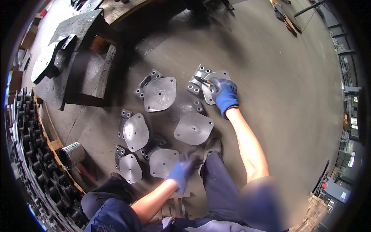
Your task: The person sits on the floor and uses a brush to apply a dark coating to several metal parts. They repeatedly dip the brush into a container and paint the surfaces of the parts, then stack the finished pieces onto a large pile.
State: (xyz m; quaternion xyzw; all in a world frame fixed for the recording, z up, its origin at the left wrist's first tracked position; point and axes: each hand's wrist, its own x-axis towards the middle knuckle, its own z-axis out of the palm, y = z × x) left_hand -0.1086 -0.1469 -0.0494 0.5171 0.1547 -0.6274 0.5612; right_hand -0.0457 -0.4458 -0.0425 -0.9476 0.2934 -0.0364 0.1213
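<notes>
Plates of grey metal, six of them, lie flat on the concrete floor in a loose cluster in front of the seated person. Each is a rounded, teardrop-shaped sheet joined to a darker block with bolt holes. Taking the middle plate as landmark: one lies up and to its right, under the right hand; one up and to its left; one to its left; two below it and to the left, nearest the knees.

The right hand, in a blue glove, rests on the upper-right plate, fingers curled around a slim tool whose tip lies on the block. The left hand, also gloved, presses down just below the middle plate, beside a dark shoe; whether its fingers grip anything I cannot tell.

These pieces look stiff and heavy, with thin and possibly sharp edges. The thick bolt-hole block seems the safest hold, or both hands under the rim.

Left of the middle plate, well apart, a small can stands by a row of dark chain-like parts. Up and left, a dark steel table carries more sheet metal. The floor is dusty, hard and level.
</notes>
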